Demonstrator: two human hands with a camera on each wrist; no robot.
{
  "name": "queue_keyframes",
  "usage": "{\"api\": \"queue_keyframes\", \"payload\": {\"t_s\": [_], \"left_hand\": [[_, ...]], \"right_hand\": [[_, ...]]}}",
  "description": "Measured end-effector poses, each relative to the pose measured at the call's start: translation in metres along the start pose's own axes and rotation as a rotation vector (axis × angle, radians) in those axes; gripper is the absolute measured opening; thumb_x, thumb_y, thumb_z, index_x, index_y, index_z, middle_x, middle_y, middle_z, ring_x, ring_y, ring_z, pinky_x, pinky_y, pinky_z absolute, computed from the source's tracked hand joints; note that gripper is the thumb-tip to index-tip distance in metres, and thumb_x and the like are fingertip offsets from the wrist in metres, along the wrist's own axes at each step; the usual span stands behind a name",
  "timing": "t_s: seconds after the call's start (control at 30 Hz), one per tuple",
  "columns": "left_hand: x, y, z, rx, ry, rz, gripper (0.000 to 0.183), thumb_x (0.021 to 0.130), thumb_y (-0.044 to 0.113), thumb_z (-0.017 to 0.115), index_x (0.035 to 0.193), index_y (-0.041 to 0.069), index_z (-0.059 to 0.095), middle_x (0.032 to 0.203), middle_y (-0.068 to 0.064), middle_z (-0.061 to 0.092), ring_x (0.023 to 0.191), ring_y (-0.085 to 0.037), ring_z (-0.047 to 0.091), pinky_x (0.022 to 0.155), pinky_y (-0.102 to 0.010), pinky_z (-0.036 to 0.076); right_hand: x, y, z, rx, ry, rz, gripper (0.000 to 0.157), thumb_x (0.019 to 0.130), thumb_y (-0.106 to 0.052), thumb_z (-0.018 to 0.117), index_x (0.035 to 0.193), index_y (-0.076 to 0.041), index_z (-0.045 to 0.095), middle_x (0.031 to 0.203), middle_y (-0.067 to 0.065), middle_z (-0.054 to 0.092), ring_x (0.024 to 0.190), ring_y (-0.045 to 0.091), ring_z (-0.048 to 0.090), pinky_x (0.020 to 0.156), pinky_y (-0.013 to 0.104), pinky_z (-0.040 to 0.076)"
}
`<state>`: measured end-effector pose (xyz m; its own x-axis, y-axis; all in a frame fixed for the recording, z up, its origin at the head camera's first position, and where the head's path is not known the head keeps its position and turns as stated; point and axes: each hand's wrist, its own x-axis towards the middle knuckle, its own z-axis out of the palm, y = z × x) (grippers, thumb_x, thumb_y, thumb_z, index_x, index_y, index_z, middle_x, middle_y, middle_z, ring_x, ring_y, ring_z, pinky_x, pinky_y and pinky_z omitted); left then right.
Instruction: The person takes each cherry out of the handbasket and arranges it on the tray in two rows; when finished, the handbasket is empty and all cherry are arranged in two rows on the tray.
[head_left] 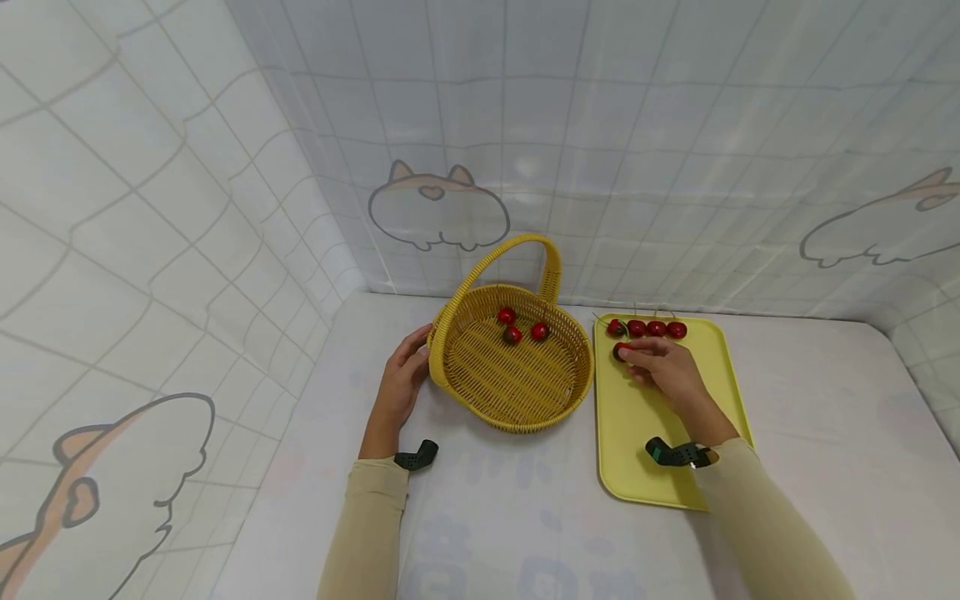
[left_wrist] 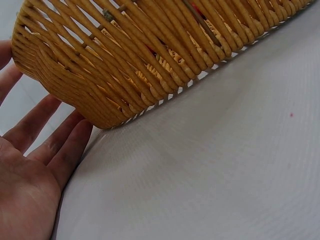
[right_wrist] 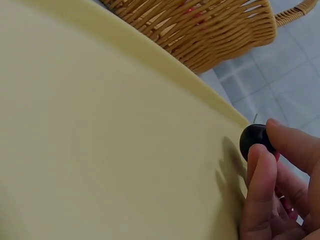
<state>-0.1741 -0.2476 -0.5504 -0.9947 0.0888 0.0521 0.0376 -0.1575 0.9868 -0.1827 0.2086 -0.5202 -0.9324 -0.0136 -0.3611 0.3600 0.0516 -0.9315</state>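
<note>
A yellow wicker basket [head_left: 517,408] with an arched handle holds three red cherries, one of them a cherry [head_left: 540,332] on the right. My left hand [head_left: 405,375] rests against the basket's left side. In the left wrist view its fingers [left_wrist: 70,147] are straight, with tips at the woven wall. Over the upper left of a yellow tray [head_left: 637,450], my right hand [head_left: 667,371] pinches a dark red cherry [right_wrist: 255,139] between thumb and fingertips; a thin green stem shows above it. Just beyond that hand, several cherries [head_left: 656,328] lie in a row along the tray's far edge.
The tray stands close to the basket's right side on a white-covered table [head_left: 495,508]. Behind both rises a white grid-patterned curtain [head_left: 660,167] with cartoon animals, and it continues along the left. The basket's handle [head_left: 480,271] arches up at its left and back.
</note>
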Motion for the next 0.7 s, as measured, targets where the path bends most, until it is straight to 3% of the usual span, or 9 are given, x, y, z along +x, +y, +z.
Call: {"api": "queue_keyframes", "payload": {"t_s": [0.33,0.7], "left_hand": [[-0.0005,0.0005,0.0007,-0.006,0.009,0.002,0.047,0.104,0.031,0.059,0.148,0.017,0.053,0.150,-0.007,0.049,0.134,-0.019,0.053,0.105,-0.025,0.047],[-0.0011,0.0026,0.0012,0.003,0.017,-0.008,0.045,0.106,0.028,0.056,0.149,0.017,0.052,0.152,-0.007,0.048,0.134,-0.017,0.053,0.105,-0.024,0.047]], "right_hand": [[-0.0009,0.0026,0.0034,-0.025,0.015,-0.033,0.041,0.089,-0.028,0.081,0.114,-0.001,0.064,0.080,-0.006,0.072,0.066,0.006,0.066,0.065,0.021,0.058],[-0.0015,-0.0002,0.0030,-0.076,0.016,-0.019,0.050,0.089,-0.031,0.081,0.119,0.003,0.061,0.079,-0.006,0.070,0.064,0.006,0.065,0.064,0.022,0.057]]}}
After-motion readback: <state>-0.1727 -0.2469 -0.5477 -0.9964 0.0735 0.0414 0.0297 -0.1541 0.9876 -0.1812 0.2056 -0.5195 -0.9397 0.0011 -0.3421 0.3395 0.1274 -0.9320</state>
